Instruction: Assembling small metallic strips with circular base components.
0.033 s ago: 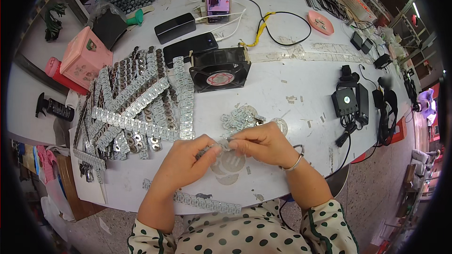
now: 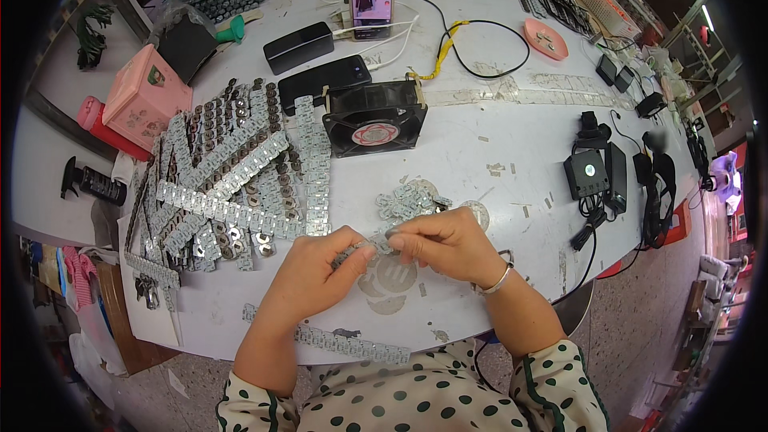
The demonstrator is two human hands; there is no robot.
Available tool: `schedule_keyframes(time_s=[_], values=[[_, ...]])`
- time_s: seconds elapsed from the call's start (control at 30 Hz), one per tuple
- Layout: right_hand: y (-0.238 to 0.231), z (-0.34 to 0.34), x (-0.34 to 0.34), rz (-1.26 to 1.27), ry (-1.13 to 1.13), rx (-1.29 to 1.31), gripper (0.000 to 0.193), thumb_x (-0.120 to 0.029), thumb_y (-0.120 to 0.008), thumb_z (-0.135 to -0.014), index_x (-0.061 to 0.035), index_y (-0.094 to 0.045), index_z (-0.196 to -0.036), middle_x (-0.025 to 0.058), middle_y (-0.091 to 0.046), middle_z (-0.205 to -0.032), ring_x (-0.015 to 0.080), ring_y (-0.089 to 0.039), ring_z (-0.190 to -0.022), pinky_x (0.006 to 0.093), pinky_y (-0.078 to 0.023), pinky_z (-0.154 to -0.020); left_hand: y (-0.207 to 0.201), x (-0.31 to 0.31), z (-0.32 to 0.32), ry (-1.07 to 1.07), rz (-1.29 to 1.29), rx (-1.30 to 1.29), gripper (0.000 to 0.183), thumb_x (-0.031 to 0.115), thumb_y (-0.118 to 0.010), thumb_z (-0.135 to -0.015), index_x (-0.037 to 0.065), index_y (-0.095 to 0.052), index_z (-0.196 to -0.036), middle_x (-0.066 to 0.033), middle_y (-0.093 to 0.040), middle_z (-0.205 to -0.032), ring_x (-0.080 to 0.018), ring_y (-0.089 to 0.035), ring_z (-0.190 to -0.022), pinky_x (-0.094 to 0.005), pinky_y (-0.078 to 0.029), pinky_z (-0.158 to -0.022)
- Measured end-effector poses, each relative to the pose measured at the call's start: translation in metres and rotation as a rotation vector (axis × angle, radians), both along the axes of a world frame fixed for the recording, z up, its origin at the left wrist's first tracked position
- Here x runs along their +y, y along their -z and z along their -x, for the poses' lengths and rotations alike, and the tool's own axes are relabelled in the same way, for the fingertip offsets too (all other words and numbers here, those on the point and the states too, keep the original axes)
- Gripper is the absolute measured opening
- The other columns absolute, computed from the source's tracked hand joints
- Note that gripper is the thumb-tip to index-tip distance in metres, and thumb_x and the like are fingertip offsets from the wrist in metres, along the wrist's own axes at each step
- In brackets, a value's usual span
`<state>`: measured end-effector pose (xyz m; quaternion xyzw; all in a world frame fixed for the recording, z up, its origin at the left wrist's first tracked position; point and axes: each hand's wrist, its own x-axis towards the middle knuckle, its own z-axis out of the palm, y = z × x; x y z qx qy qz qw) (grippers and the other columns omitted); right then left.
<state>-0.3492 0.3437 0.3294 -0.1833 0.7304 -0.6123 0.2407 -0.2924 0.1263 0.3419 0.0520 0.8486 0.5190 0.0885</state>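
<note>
Both my hands meet at the near middle of the table, fingers pinched. My left hand [image 2: 324, 268] grips the end of a strip of small silver-grey plates [image 2: 346, 256], mostly hidden by the fingers. Between thumb and forefinger, my right hand [image 2: 444, 244] pinches a small grey disc-like piece [image 2: 392, 234] close to that strip. Just beyond the hands lies a bunched heap of similar plates [image 2: 404, 202]. A straight strip of plates [image 2: 352, 344] runs along the table's front edge, partly under my left forearm.
Many strips [image 2: 228, 204] are piled at left, some with dark round discs. A black box fan [image 2: 374, 118] stands beyond my hands, with black boxes [image 2: 298, 48] and a propped phone [image 2: 371, 2] behind. Black power adapters [image 2: 588, 172] with cables lie right; a pink drawer box [image 2: 150, 96] stands far left.
My fingertips have shifted very slightly around the small pieces. Everything else on the table stays in place.
</note>
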Motion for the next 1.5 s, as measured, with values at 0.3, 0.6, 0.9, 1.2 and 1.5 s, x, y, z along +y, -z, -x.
schedule_keyframes(time_s=[0.3, 0.6, 0.9, 1.2, 1.5], values=[[0.0, 0.007, 0.007, -0.04, -0.14, -0.122, 0.017, -0.021, -0.07, -0.091, -0.0054, -0.076, -0.093, 0.0008, -0.069, -0.069, 0.0032, -0.057, -0.056, 0.0186, -0.046, -0.049, 0.005, -0.007, 0.001, 0.059, 0.137, -0.003, 0.02, 0.028, -0.064, -0.09, 0.008, -0.066, -0.088, -0.0119, -0.06, -0.058, -0.0307, -0.06, -0.051, -0.0376, -0.044, -0.049], [-0.002, 0.005, 0.002, -0.097, -0.238, -0.122, 0.021, -0.023, -0.062, -0.096, -0.0043, -0.07, -0.091, 0.0011, -0.068, -0.07, 0.0047, -0.061, -0.06, 0.021, -0.049, -0.055, 0.0, -0.002, -0.003, 0.073, 0.237, 0.02, 0.022, 0.03, -0.063, -0.09, 0.008, -0.065, -0.086, -0.0115, -0.06, -0.058, -0.0301, -0.059, -0.051, -0.0375, -0.043, -0.05], [0.003, -0.001, 0.004, 0.279, -0.271, -0.285, 0.019, -0.02, -0.057, -0.099, -0.0042, -0.061, -0.09, -0.0011, -0.063, -0.067, 0.0035, -0.055, -0.058, 0.0198, -0.045, -0.052, -0.008, -0.009, -0.002, 0.242, -0.284, -0.178, 0.011, 0.015, -0.059, -0.094, 0.004, -0.062, -0.094, -0.0062, -0.066, -0.071, -0.0184, -0.06, -0.055, -0.029, -0.043, -0.051], [0.006, -0.003, -0.013, -0.106, 0.098, 0.046, 0.017, -0.017, -0.058, -0.097, -0.0036, -0.056, -0.087, 0.0003, -0.059, -0.062, 0.0037, -0.052, -0.054, 0.022, -0.041, -0.05, 0.014, 0.011, 0.004, 0.014, 0.331, 0.522, 0.011, 0.006, -0.064, -0.087, 0.003, -0.063, -0.098, -0.0105, -0.067, -0.083, -0.0275, -0.064, -0.066, -0.035, -0.05, -0.062], [0.012, -0.003, -0.014, 0.048, 0.115, -0.181, 0.018, -0.019, -0.057, -0.098, -0.0052, -0.056, -0.087, -0.0005, -0.058, -0.061, 0.005, -0.051, -0.048, 0.0208, -0.04, -0.045, 0.022, 0.018, 0.005, -0.139, 0.395, 0.59, 0.013, 0.011, -0.063, -0.088, 0.005, -0.061, -0.1, -0.0079, -0.066, -0.08, -0.024, -0.064, -0.068, -0.0349, -0.048, -0.062]])
